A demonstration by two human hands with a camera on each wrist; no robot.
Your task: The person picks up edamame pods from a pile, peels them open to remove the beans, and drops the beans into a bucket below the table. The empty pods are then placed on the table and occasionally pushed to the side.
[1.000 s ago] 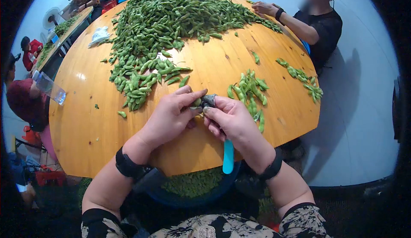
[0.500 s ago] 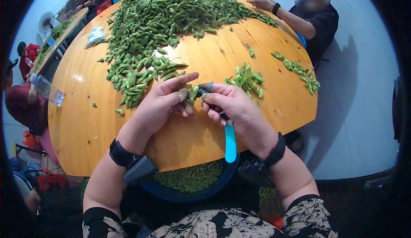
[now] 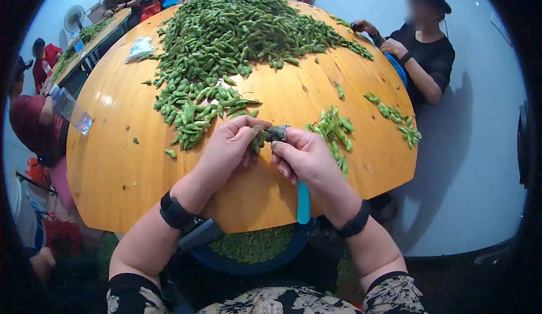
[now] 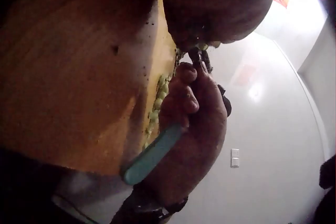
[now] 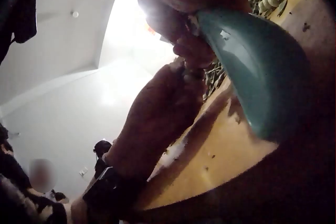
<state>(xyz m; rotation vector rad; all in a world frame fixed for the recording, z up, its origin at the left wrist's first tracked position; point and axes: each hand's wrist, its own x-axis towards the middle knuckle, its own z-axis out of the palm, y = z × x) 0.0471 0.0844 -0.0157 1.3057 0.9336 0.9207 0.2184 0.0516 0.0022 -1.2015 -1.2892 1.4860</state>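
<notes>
1. Left hand (image 3: pixel 224 145): thumb and index finger pinch green soybean pods (image 3: pixel 258 142) over the near part of the round wooden table (image 3: pixel 118 173). Exact pod count there can't be told.
2. Right hand (image 3: pixel 311 155): fingers curled round the teal-handled tool (image 3: pixel 304 202), handle pointing down toward the near table edge. Thumb and index finger close together at its dark upper end, right by the held pods. Grey wrap (image 3: pixel 278 132) on the index finger. Working tip hidden; contact with pods can't be told.
3. Main pod pile (image 3: pixel 237 32): beyond the hands, spreading down toward the left hand.
4. Small pod heap (image 3: pixel 333 129): just right of the right hand. Loose pod row (image 3: pixel 395 116) further right, near the table edge.
5. Blue basin (image 3: pixel 300 247): below the near table edge, with green contents, pieces too small to identify.
6. Clear bottle (image 3: pixel 70 110): tilted, at the left table edge.
</notes>
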